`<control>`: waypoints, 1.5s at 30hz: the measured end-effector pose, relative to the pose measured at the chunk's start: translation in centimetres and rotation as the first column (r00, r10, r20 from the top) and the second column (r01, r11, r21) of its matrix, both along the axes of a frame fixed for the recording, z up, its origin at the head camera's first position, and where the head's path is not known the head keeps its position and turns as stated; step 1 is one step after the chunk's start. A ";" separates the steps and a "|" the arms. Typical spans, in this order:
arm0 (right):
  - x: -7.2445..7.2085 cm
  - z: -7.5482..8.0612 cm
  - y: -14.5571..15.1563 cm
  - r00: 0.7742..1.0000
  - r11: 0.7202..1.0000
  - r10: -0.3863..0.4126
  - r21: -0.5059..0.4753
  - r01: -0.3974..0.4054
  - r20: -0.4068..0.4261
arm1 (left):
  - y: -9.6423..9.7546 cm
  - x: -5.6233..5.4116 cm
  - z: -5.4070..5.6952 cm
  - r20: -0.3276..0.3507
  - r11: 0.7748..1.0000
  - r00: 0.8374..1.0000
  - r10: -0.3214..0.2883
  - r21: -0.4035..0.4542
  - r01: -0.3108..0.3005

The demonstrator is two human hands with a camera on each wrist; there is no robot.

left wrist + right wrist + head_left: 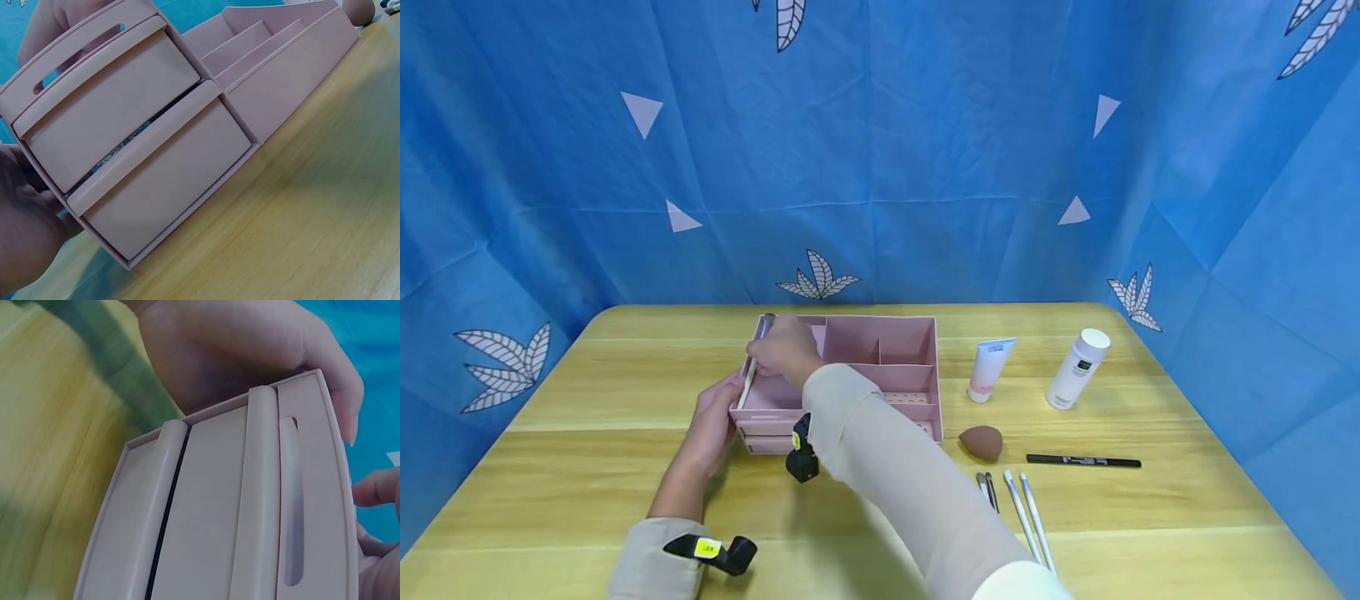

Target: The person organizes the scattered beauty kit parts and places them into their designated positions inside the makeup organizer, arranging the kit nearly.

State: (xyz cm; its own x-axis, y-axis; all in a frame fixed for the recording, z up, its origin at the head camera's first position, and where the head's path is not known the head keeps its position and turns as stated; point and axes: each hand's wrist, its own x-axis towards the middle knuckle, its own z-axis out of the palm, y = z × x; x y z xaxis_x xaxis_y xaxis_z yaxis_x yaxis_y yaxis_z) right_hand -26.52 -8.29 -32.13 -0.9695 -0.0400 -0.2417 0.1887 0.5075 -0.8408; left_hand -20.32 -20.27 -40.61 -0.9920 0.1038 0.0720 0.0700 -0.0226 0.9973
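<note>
A pink desktop organizer (835,408) stands near the table's back edge. My right hand (786,346) is over its left compartment and pinches a makeup brush (748,385) with a pale handle and dark tip, slanting along the organizer's left wall. My left hand (706,425) grips the organizer's left side, with a digit bent over the top rim in the right wrist view. Two drawer fronts (169,181) face forward, both pushed in. The brush is hidden in both wrist views, and part of the left hand's fingers lies behind the organizer.
Right of the organizer stand a small tube (989,369) and a white bottle (1077,369). A brown makeup sponge (981,442), a black pencil (1083,461) and several brushes (1026,512) lie nearer. A blue curtain (880,167) hangs behind the wooden table (587,467).
</note>
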 end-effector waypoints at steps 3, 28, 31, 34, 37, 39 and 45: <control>0.1 0.3 0.0 1.000 0.999 0.022 0.024 -0.022 0.009 | 0.0 0.0 0.1 0.002 1.000 1.000 0.008 0.008 -0.008; 0.1 0.1 0.1 0.994 0.991 0.097 0.100 -0.092 -0.043 | 0.2 0.1 0.1 0.015 0.999 1.000 0.012 0.038 -0.012; 0.1 0.1 0.2 0.993 0.990 0.104 0.099 -0.099 -0.056 | 0.3 0.1 0.0 0.010 0.999 1.000 0.018 0.044 -0.018; 0.2 0.2 0.3 0.991 0.989 0.113 0.101 -0.106 -0.065 | 0.3 0.0 0.0 0.008 0.999 1.000 0.017 0.044 -0.018; 0.3 0.2 0.4 0.989 0.986 0.127 0.115 -0.118 -0.077 | 0.3 0.0 0.1 0.009 0.999 1.000 0.014 0.044 -0.015; 0.4 0.2 0.6 0.986 0.983 0.143 0.126 -0.132 -0.087 | 0.2 0.0 0.1 0.011 0.999 1.000 0.012 0.042 -0.012; 0.5 0.3 1.0 0.981 0.974 0.181 0.154 -0.168 -0.074 | 0.1 0.1 -0.1 0.010 0.999 1.000 0.001 0.036 -0.001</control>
State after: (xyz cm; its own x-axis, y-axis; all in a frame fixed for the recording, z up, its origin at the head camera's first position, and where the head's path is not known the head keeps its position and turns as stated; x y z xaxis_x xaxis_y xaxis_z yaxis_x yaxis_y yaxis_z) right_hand -26.00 -7.25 -31.79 -0.9683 -0.1806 -0.1727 0.0161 0.6448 -0.7642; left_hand -20.24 -20.14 -40.69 -0.9928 0.1004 0.0654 0.0597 -0.0585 0.9965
